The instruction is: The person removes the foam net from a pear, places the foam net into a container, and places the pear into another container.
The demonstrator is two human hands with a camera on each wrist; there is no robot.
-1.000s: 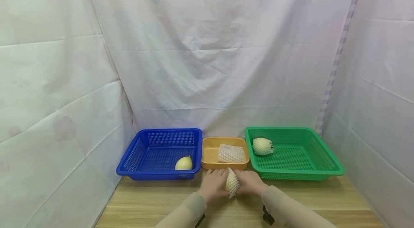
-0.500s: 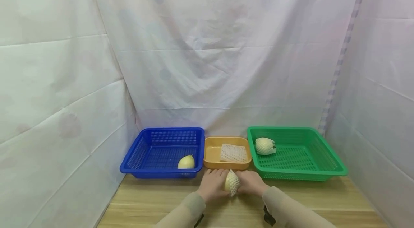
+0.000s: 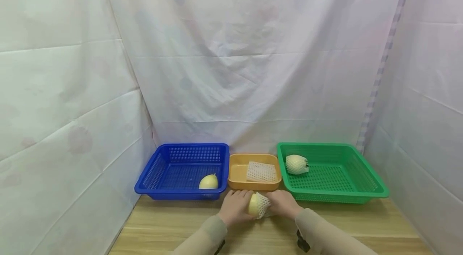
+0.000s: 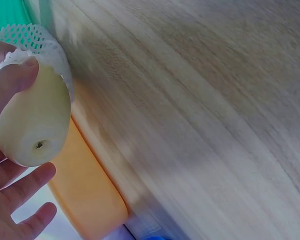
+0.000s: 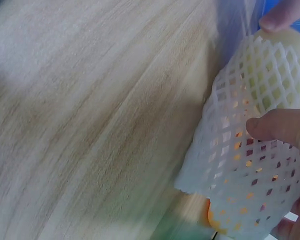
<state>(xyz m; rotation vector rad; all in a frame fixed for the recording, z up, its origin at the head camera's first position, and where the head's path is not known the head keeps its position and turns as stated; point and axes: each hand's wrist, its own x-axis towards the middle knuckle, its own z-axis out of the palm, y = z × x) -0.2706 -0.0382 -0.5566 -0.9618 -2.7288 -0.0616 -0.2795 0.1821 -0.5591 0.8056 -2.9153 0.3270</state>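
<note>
Just in front of the orange tray, my left hand (image 3: 235, 207) grips a pale yellow pear (image 4: 37, 115), with the thumb on its side and its blossom end bare in the left wrist view. A white foam net sleeve (image 5: 230, 150) covers the other end of the pear. My right hand (image 3: 284, 203) pinches this sleeve, thumb on the mesh. Beyond the pear the sleeve's loose end hangs hollow, spread out in the right wrist view.
A blue basket (image 3: 144, 187) at left holds one bare pear (image 3: 208, 182). Flat foam nets (image 3: 261, 172) lie in the orange tray (image 3: 236, 185). The green basket (image 3: 376, 190) at right holds a netted pear (image 3: 296, 164). White cloth (image 3: 235, 86) hangs behind the wooden table (image 3: 173, 223).
My right hand has shifted slightly right with the sleeve's end, and more bare pear shows beside my left hand. The head view has also shifted slightly.
</note>
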